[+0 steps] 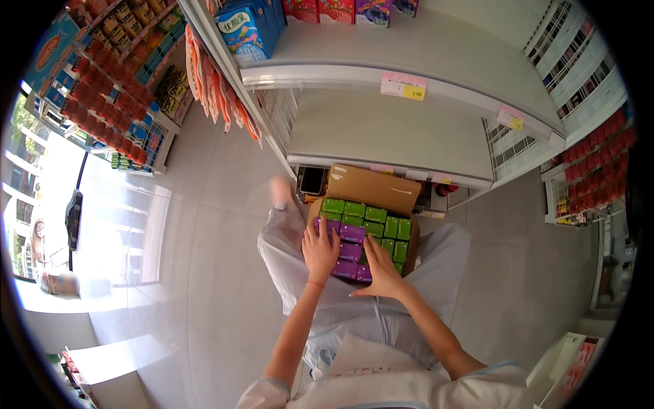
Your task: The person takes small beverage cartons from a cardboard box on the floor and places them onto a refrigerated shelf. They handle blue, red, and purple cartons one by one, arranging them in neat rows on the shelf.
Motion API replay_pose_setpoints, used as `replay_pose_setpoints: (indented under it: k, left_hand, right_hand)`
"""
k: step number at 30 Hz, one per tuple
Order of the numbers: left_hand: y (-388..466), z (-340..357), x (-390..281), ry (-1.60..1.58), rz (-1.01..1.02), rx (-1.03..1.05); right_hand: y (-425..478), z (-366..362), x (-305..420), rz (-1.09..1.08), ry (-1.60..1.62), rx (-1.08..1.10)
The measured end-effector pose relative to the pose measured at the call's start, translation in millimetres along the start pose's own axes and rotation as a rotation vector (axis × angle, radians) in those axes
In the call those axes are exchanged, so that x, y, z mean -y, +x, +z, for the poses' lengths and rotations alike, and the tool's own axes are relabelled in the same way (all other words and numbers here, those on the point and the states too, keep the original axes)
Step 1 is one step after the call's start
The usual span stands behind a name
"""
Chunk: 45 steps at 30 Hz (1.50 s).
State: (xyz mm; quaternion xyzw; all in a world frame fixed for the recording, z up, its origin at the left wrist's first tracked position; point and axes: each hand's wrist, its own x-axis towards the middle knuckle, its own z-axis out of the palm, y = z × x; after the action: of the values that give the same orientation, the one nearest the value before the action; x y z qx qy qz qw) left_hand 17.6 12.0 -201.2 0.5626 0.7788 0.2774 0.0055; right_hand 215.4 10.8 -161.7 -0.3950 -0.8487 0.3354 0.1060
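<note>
An open cardboard box [375,186] sits between my legs, its far flap standing up. It is packed with small cartons in rows: green cartons [403,229] fill the far and right parts, purple cartons [349,252] the near left. My left hand [321,250] lies over the purple cartons at the left, its fingertips on one in the upper row. Whether it grips that carton is hidden. My right hand [382,271] reaches across the near right part, thumb spread wide, fingertips beside the right end of a purple carton [352,233].
Ahead stands a white shelf unit; its middle shelf [388,122] lies above the box's far side. Drink cartons [245,33] stand on the upper shelf. Orange-and-white packages [217,87] hang at its left side. A display rack [110,102] is at far left, another rack [595,179] at right.
</note>
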Motion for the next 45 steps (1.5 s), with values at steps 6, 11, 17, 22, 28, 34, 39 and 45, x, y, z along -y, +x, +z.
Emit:
replay_pose_setpoints:
  k: [6,11,17,22,28,34,39,45]
  left_hand:
    - [1.7,1.5,-0.8,-0.007,-0.017,0.041]
    - [-1.0,3.2,2.7,0.000,-0.020,0.032]
    - [0.2,5.3,1.6,-0.005,-0.025,0.025]
    - [-1.1,5.4,4.0,-0.015,-0.017,0.016]
    - [-3.7,4.4,4.6,-0.010,-0.039,0.024]
    - [-4.0,7.3,5.9,-0.027,-0.037,0.035]
    - [-2.6,3.0,2.2,-0.030,-0.032,0.024]
    - [-2.7,0.5,0.5,-0.032,-0.027,0.021]
  right_hand:
    - [-9.1,50.7,-34.4,0.186,-0.110,0.102]
    - [12.5,29.4,-21.1,0.533,-0.177,0.289]
    - [-10.9,26.2,-39.7,0.481,0.065,0.015]
    - [-15.0,-30.6,-45.8,0.605,0.052,0.009]
    - [-13.4,-128.4,-12.3,0.102,0.083,-0.568]
    - [17.4,-242.8,40.1,-0.334,-0.202,-1.095]
    - [64.6,-314.1,47.3,-0.502,-0.316,-1.135]
    - [143.4,-366.8,37.8,-0.450,-0.188,-0.932]
